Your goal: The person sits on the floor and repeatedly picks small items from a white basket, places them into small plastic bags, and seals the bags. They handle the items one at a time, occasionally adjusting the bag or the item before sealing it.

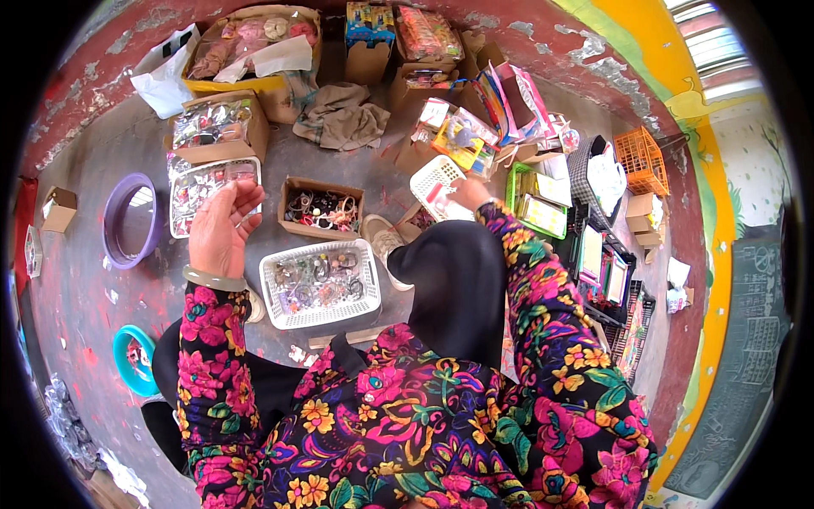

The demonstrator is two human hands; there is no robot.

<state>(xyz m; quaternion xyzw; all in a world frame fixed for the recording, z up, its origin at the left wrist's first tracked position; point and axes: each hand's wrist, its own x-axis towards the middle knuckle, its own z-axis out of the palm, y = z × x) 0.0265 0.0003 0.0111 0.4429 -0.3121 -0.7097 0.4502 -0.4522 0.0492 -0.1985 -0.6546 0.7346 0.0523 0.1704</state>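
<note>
My left hand is raised in front of a white basket of small packaged items, its fingers loosely bent and apart, with nothing visible in it. My right hand reaches over the right rim of a smaller white basket, where pale and pink packets lie. Its fingers are small and blurred, so a hold on a packet cannot be made out. Between my knees stands a white basket of small clear bags with hair ties. Behind it sits a cardboard box filled with dark and coloured hair ties.
A purple basin and a teal basin stand on the left. Cartons and a crumpled cloth lie toward the back wall. On the right are a green basket, black crates and an orange crate.
</note>
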